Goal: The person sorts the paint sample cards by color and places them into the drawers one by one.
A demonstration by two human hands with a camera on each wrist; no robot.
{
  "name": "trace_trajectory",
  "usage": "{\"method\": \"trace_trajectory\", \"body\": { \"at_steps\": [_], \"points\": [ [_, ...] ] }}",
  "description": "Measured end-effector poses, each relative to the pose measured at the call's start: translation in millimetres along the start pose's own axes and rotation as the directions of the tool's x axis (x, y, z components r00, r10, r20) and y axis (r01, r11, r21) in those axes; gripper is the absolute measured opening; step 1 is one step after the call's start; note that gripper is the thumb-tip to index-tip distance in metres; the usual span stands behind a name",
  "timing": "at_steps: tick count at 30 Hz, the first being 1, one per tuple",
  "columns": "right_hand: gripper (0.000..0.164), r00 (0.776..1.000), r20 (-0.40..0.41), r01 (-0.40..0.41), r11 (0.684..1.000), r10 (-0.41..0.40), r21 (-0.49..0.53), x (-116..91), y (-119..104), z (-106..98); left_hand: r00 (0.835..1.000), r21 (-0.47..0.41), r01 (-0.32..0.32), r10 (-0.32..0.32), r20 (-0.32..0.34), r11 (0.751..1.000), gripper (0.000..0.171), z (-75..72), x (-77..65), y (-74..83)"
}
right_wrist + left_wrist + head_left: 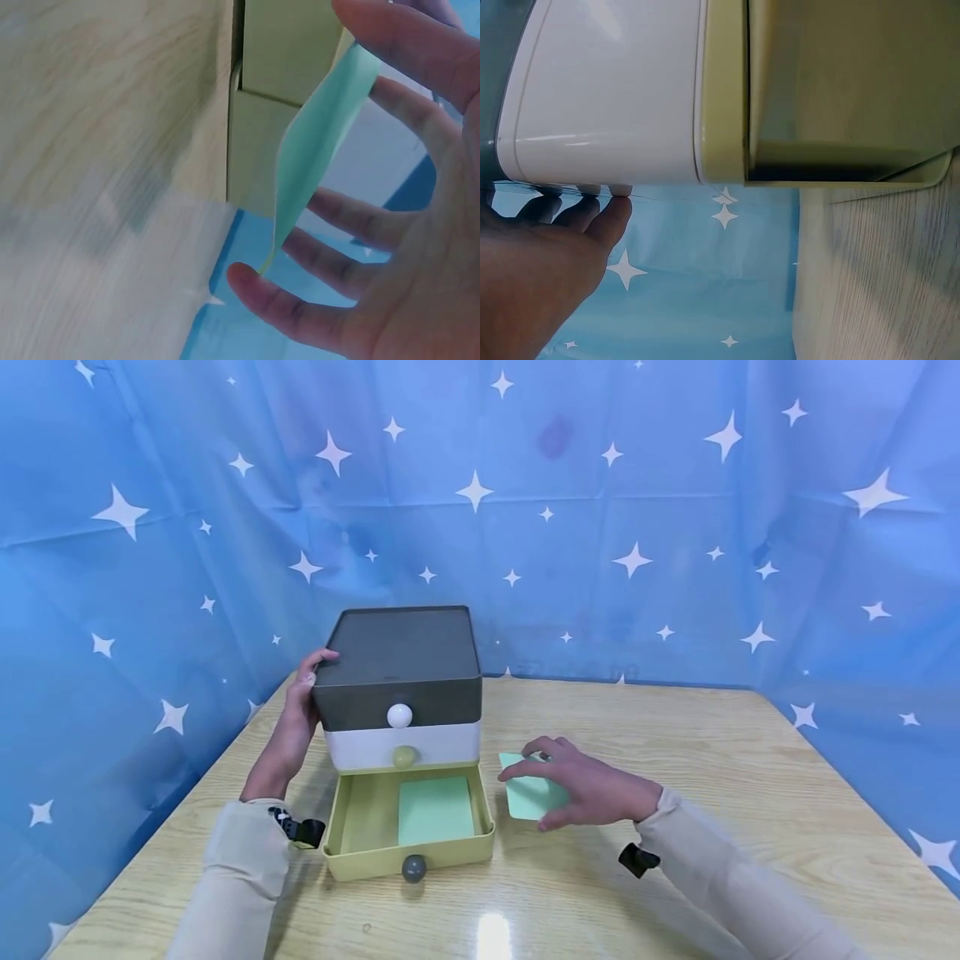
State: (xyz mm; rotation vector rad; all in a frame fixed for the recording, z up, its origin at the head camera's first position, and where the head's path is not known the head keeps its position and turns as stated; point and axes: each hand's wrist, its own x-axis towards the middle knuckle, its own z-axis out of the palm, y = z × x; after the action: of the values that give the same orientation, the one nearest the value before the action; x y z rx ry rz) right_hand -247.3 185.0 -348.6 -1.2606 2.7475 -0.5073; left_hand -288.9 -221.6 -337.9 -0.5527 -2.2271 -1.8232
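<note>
A small desktop drawer unit has a dark grey top tier, a white middle tier and an olive-green bottom drawer, pulled out. Against the unit's left side rests my left hand, one digit over the top edge; the left wrist view shows its fingertips touching the side wall. My right hand holds a mint-green square sheet of paper just right of the drawer. In the right wrist view this paper bows between thumb and spread fingers. Inside the drawer lies another mint-green square.
Round knobs mark the drawer fronts: a white knob, a green knob and a grey knob. The unit stands on a light wooden table. Behind hangs a blue curtain with white stars.
</note>
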Motion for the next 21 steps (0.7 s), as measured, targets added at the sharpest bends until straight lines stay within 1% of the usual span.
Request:
{"method": "trace_trajectory", "body": {
  "at_steps": [3, 8, 10, 18, 21],
  "points": [
    [0.071, 1.0, -0.009, 0.005, 1.0, -0.005, 0.0, 3, -2, 3, 1.0, -0.008, 0.002, -0.002, 0.005, 1.0, 0.053, 0.5, 0.6, 0.1],
    [0.071, 0.999, -0.024, 0.029, 1.0, -0.029, 0.001, 9, -8, 4, 1.0, 0.028, -0.003, 0.003, -0.001, 1.0, 0.054, -1.0, 0.2, -0.2],
    [0.072, 0.999, -0.027, 0.035, 0.999, -0.034, 0.007, 11, -13, 4, 1.0, 0.022, -0.003, 0.003, -0.002, 1.0, 0.054, -1.2, 0.8, 0.2],
    [0.069, 0.995, -0.003, 0.096, 0.995, -0.095, 0.022, 24, -35, 9, 1.0, 0.021, 0.001, -0.001, 0.007, 1.0, 0.053, -1.9, 0.0, -1.0],
    [0.071, 0.995, 0.014, 0.094, 0.995, -0.094, 0.03, 29, -43, 11, 1.0, 0.018, -0.001, 0.001, 0.009, 1.0, 0.053, -1.9, -0.4, -1.4]
  ]
}}
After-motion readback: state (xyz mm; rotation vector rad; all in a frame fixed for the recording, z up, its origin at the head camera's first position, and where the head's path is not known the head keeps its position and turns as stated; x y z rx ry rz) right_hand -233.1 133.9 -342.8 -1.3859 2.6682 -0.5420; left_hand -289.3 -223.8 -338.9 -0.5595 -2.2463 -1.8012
